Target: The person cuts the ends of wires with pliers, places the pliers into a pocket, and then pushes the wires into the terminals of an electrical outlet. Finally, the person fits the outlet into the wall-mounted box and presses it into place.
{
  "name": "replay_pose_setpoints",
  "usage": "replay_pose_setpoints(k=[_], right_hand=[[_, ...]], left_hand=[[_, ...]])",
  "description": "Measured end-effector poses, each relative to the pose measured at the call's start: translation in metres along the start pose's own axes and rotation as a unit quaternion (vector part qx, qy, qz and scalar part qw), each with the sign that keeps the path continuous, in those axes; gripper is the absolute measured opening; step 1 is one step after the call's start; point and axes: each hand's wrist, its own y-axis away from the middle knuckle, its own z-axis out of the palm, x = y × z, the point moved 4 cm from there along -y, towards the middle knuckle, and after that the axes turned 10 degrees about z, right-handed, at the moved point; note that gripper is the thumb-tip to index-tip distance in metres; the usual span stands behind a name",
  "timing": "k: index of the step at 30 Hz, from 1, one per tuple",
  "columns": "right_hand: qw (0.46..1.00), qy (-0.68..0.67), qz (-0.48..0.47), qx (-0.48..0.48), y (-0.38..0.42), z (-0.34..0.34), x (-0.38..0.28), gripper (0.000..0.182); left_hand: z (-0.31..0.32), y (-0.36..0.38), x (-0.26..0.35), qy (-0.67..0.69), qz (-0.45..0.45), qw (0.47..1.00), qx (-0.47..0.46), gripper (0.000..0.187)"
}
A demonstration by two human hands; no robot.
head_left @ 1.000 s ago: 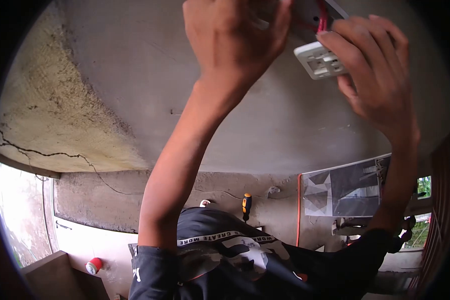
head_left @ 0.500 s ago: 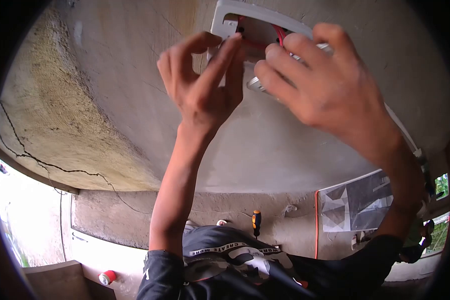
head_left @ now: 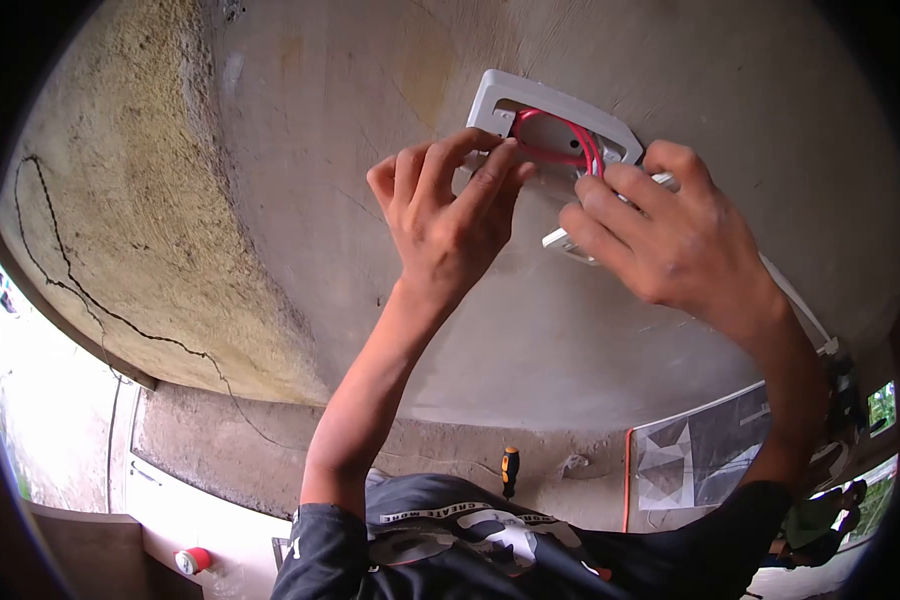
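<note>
A white wall-mounted electrical box sits open near the top of the view, with red wires looped inside it. My left hand is at the box's lower left edge, thumb and fingers pinched together; whatever they hold, if anything, is hidden. My right hand grips a white switch plate just below and to the right of the box. The red wires run from the box down to this plate. My fingers cover most of the plate.
Grey plastered wall surrounds the box. A dark cable hangs along the wall at left. Below are a yellow-and-black screwdriver, a red-and-white roll, an orange cord and a grey patterned panel.
The view has shifted, so the box and both hands appear lower and the box farther right. More of the red wire loop shows. My right hand still grips the plate.
</note>
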Motion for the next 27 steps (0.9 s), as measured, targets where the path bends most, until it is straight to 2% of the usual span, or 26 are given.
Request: replay_pose_setpoints(k=[1,3,6,9,16,19,22,24,27], right_hand=[[1.0,0.003,-0.001,0.001,0.002,-0.001,0.0,0.008],[0.999,0.013,0.0,-0.039,0.007,0.0,-0.001,0.022],[0.998,0.053,0.011,-0.01,0.012,0.003,-0.01,0.02],[0.994,0.108,-0.001,-0.031,0.01,0.003,-0.018,0.018],[0.995,0.071,0.009,-0.066,-0.003,0.007,-0.017,0.019],[0.997,0.06,-0.005,-0.048,0.003,0.01,-0.018,0.02],[0.999,0.024,0.03,-0.026,0.006,0.008,-0.01,0.019],[0.998,0.038,0.031,0.027,0.006,0.006,-0.009,0.011],[0.998,0.044,0.043,0.025,0.005,0.006,-0.01,0.013]], left_hand=[[0.0,-0.002,0.0,-0.001,-0.013,1.0,-0.012,0.025],[0.002,-0.005,0.0,-0.002,-0.026,0.999,-0.021,0.023],[0.006,-0.007,-0.001,-0.013,-0.045,0.999,-0.022,0.022],[0.009,-0.009,-0.002,0.0,-0.044,0.999,0.001,0.023],[0.009,-0.013,-0.002,-0.007,-0.029,1.0,0.007,0.031],[0.01,-0.015,-0.004,-0.006,-0.021,1.0,-0.012,0.031],[0.008,-0.024,-0.002,-0.022,-0.027,0.998,-0.051,0.031],[0.008,-0.027,-0.001,-0.034,-0.032,0.996,-0.082,0.032],[0.011,-0.029,-0.002,-0.024,-0.03,0.995,-0.097,0.029]])
